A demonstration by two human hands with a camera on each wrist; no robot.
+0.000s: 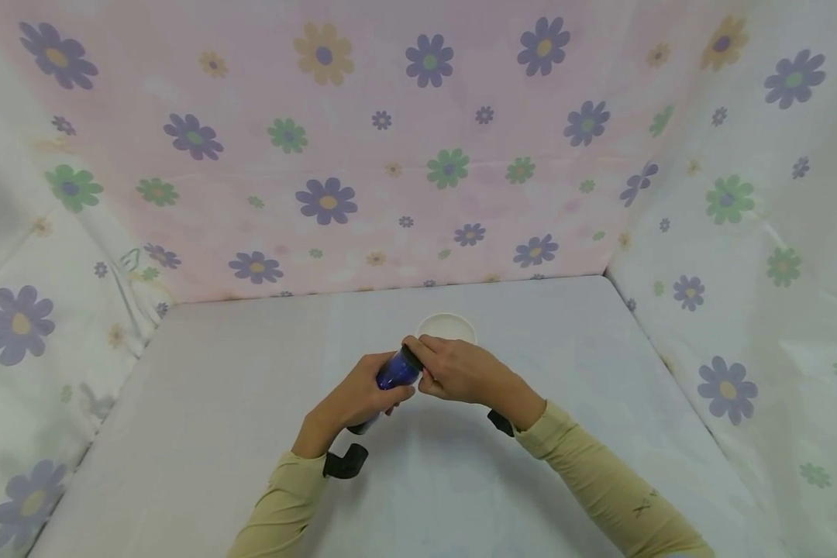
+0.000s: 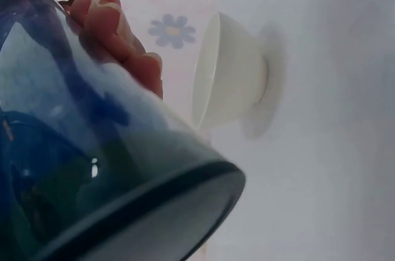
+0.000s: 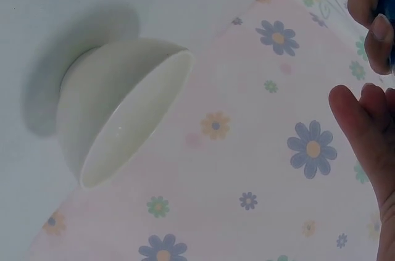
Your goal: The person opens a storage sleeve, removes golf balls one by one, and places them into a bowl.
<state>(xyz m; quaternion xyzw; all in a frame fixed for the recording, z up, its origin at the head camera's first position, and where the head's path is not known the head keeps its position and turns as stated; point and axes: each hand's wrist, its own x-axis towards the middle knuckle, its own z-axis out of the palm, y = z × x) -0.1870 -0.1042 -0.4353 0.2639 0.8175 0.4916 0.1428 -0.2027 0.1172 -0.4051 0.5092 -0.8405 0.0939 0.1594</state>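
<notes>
My left hand (image 1: 352, 397) holds a shiny blue bottle (image 1: 394, 372) around its body, tilted, with its top towards the right hand. In the left wrist view the bottle's wall (image 2: 92, 131) fades from blue to whitish, ending in a dark-rimmed base (image 2: 179, 218). At the upper end, my right hand (image 1: 463, 370) grips the dark cap (image 1: 411, 357) with its fingers curled over it. Just beyond the hands stands a white bowl (image 1: 448, 325), upright on a narrow foot and partly hidden by the right hand in the head view.
A pale tabletop (image 1: 223, 403) lies under the hands. Flower-printed cloth (image 1: 328, 155) encloses it at the back and both sides. Black wrist mounts (image 1: 346, 462) stick out near both sleeves.
</notes>
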